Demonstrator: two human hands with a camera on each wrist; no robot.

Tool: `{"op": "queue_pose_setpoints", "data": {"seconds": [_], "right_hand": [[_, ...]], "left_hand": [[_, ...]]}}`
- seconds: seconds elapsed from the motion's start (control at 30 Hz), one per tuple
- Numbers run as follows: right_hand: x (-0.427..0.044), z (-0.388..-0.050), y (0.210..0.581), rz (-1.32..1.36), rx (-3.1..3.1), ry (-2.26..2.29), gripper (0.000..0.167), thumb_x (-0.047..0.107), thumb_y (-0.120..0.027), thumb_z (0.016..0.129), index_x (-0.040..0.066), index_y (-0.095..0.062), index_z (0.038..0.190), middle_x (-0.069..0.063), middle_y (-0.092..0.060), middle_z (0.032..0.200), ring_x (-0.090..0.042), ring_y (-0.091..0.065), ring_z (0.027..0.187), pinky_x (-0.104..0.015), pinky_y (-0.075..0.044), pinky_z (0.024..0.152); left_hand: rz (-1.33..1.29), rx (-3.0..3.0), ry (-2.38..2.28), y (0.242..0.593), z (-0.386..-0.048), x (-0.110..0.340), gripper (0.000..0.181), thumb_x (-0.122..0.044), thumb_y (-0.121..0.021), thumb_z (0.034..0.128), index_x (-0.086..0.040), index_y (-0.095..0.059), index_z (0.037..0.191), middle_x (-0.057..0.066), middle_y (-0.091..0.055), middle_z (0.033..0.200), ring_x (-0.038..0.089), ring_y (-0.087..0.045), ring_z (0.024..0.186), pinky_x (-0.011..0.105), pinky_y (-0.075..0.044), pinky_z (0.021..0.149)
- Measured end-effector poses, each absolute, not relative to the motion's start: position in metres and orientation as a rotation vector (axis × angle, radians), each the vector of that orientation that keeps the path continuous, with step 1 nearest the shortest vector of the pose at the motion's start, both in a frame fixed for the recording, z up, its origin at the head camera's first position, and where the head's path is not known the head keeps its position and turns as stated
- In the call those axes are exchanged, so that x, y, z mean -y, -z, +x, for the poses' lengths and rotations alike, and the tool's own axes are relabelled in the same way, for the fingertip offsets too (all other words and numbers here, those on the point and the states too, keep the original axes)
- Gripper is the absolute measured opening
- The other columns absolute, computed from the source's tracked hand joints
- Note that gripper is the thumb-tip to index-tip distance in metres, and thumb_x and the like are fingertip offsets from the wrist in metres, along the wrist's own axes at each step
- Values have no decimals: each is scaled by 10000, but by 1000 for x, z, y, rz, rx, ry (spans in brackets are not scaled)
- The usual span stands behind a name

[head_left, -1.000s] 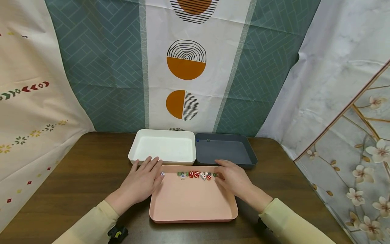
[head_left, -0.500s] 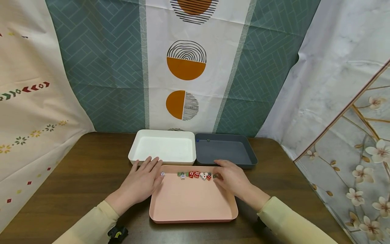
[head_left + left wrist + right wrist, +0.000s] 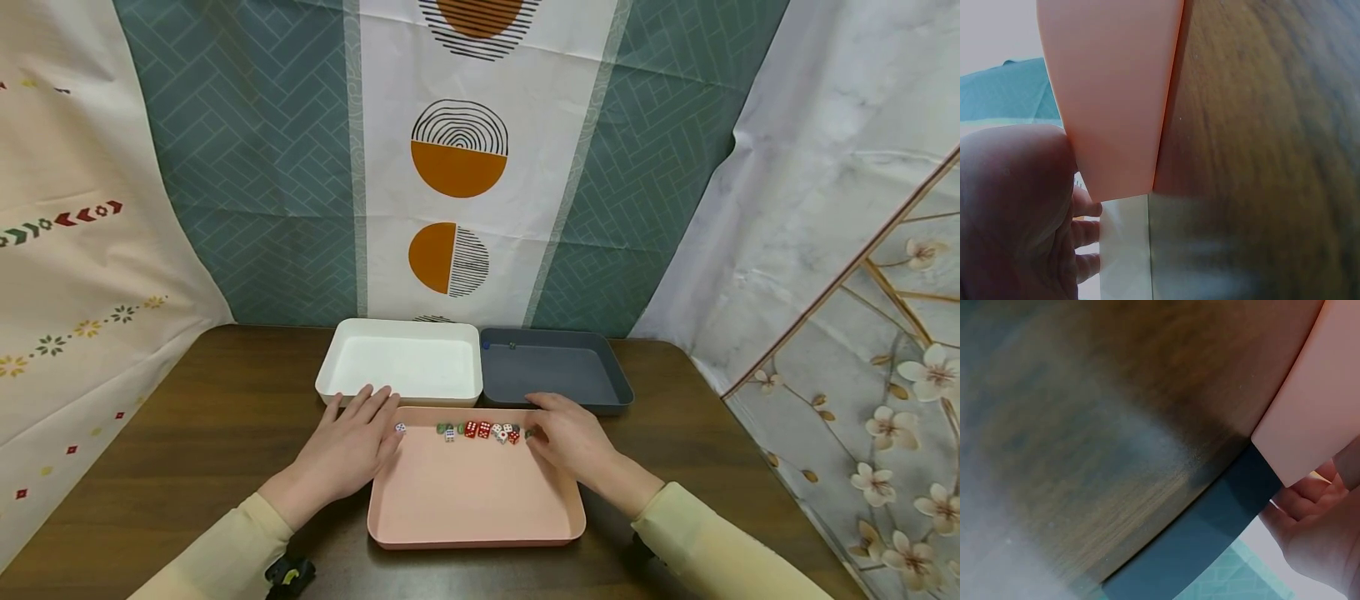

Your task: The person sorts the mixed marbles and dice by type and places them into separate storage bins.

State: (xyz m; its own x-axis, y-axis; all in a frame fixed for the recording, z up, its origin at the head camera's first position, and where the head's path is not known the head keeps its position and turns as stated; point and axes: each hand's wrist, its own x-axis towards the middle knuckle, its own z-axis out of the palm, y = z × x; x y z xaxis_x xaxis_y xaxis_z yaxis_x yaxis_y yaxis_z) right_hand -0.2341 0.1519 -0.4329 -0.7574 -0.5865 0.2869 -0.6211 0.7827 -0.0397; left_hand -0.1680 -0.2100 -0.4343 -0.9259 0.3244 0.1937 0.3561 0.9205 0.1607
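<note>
Several small dice lie along the back of a pink tray [image 3: 476, 500], among them red dice [image 3: 477, 430], white dice [image 3: 502, 436] and green dice [image 3: 441, 428]. My left hand [image 3: 348, 446] rests on the tray's back left corner, fingers straight and reaching toward the white tray [image 3: 405, 358]. A lone white die [image 3: 401, 427] sits beside its thumb. At the tray's back right, the curled fingers and thumb of my right hand [image 3: 573, 437] pinch a green die [image 3: 528, 433], mostly covered by the fingertips. Neither wrist view shows the dice; the tray walls hide them.
A dark grey tray [image 3: 558, 367] stands behind on the right, touching the white one; a blue die [image 3: 486, 345] and a dark green die [image 3: 513, 344] lie at its back left. All trays stand on a brown wooden table [image 3: 225, 417], with patterned cloths hanging behind.
My right hand has shifted slightly left and its fingertips have closed in on the green die, which shows less now. The left hand and the other dice have stayed still.
</note>
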Motion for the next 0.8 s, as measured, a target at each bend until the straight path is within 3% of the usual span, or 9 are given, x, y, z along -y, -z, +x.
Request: {"op": "queue_pose_setpoints", "data": {"seconds": [0.8], "right_hand": [[-154,-233,433,964,2700,-185,151,130,-923,898,166,-825,1007,-143,-720,1406,-322,-683,1307,-495,-583,1070]], "left_hand": [[-519,2924,284,433,-168,210,598,-387,-527,1174,-17,-504,1644,206,-445,1709,466,-355,1602,757,-233,1249]]}}
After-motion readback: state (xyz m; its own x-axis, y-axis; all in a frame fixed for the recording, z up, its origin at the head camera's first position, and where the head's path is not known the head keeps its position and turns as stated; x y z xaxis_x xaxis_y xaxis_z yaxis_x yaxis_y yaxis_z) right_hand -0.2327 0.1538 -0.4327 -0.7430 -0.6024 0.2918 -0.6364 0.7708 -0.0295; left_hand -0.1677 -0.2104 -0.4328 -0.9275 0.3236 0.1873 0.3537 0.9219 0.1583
